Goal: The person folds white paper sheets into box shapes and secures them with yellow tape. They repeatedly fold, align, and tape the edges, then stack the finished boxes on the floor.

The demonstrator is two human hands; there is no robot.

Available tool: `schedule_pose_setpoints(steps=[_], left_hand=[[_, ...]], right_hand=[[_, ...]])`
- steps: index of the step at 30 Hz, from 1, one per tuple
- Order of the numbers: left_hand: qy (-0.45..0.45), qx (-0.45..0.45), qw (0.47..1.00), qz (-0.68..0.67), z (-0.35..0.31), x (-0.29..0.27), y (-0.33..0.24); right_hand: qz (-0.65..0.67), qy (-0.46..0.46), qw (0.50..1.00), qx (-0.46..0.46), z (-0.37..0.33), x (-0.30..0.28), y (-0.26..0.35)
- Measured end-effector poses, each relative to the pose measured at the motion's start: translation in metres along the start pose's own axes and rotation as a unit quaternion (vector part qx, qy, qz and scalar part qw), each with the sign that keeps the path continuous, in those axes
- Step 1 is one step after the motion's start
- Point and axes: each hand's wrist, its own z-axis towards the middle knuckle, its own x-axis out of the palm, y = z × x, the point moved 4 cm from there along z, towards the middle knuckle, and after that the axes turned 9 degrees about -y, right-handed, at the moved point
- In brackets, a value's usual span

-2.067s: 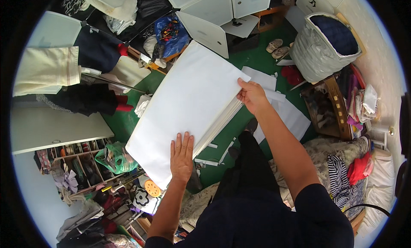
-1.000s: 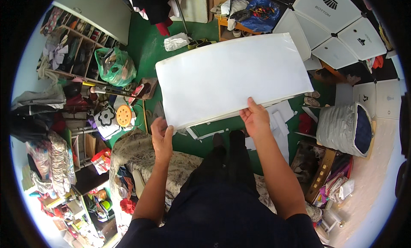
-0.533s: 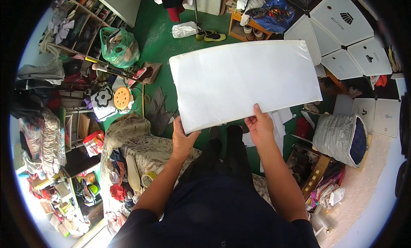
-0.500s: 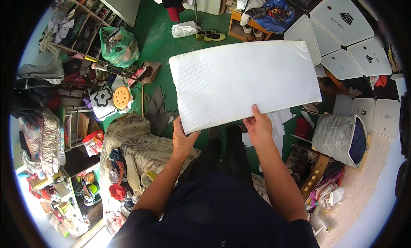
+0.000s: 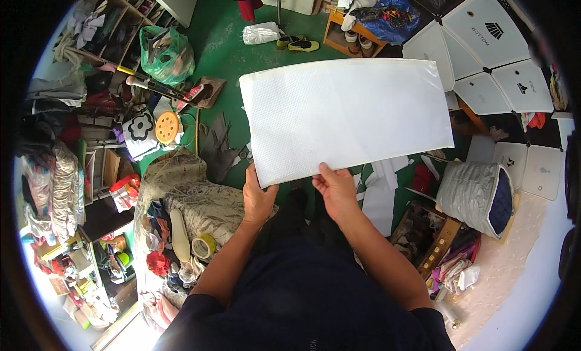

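A large white rectangular sheet with a finely dotted texture toward its left side is held out in front of me. My left hand grips its near left corner, thumb along the near edge and fingers at the side and beneath. Close by, my right hand pinches the same near edge left of its middle, thumb on top and the other fingers mostly under the sheet. The far and right edges of the sheet are unsupported. Whether it is one layer or several, I cannot tell.
A camouflage cloth carrying a tape roll and an insole lies at left. White pieces lie on the green floor at right, near a silver insulated bag. White storage boxes stack far right; a green plastic bag sits far left.
My right hand has slid left along the near edge, closer to my left hand. The sheet stays almost in place, while the surroundings have shifted slightly in view.
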Motion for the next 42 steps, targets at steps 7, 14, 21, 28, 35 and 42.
schedule_pose_setpoints(steps=[7, 14, 21, 28, 35, 42], left_hand=[[-0.002, 0.02, 0.999, 0.027, 0.003, -0.005, -0.008], [0.065, -0.017, 0.998, 0.008, 0.009, -0.013, -0.009], [0.11, -0.068, 0.99, -0.06, 0.008, -0.015, 0.001], [0.118, -0.08, 0.987, -0.072, 0.01, -0.014, 0.011], [0.061, -0.032, 0.997, -0.046, 0.013, -0.016, 0.002], [0.219, -0.096, 0.971, 0.005, 0.03, -0.021, 0.006]], right_hand=[[-0.019, 0.038, 0.998, 0.05, -0.005, 0.023, -0.026], [-0.062, 0.005, 0.998, 0.03, -0.014, 0.029, -0.021], [-0.055, -0.013, 0.998, 0.014, -0.019, 0.027, -0.025], [-0.034, -0.016, 0.999, 0.005, -0.021, 0.033, -0.025], [-0.031, 0.007, 0.999, 0.026, -0.016, 0.034, -0.029], [-0.049, -0.004, 0.998, 0.048, -0.009, 0.03, -0.022]])
